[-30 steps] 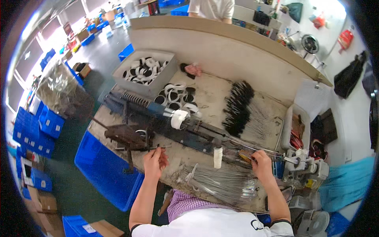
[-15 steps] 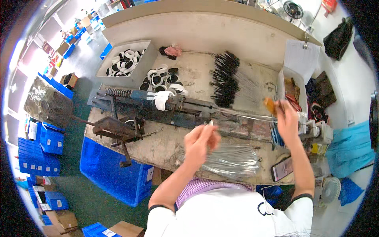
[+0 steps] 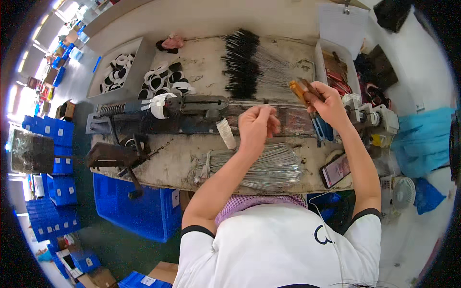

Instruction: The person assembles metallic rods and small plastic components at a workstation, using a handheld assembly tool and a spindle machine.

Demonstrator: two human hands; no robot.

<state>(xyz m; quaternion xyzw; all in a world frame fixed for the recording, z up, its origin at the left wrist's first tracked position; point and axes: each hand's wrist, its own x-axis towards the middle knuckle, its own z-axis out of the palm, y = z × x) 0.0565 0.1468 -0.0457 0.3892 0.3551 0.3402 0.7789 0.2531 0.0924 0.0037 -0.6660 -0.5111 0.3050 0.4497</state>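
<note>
My left hand [image 3: 255, 128] is closed in a pinch, its fingertips at a thin metal wire [image 3: 283, 104] stretched along the metal bench jig [image 3: 197, 108]. My right hand [image 3: 330, 103] grips an orange and brown hand tool [image 3: 298, 92] over the wire's right end; the tool's exact kind is unclear. A white wrapped cylinder-shaped piece [image 3: 226, 134] slants toward me from the jig, left of my left hand. In front of that hand lies a bundle of silvery wires [image 3: 269, 168]. White loops [image 3: 160, 106] hang on the jig's left part.
Black-ended rods [image 3: 241, 65] lie behind the jig, beside thin loose wires [image 3: 274, 69]. At the back left, black and white rings [image 3: 156, 81] sit beside a box of more [image 3: 137, 60]. A phone [image 3: 335, 171] lies front right; a crank handle [image 3: 136, 193] overhangs the front edge.
My left hand has come away from the white wrapped piece, up to the wire. My right hand still holds the tool. The whole view has shifted, moving the bench up and left.
</note>
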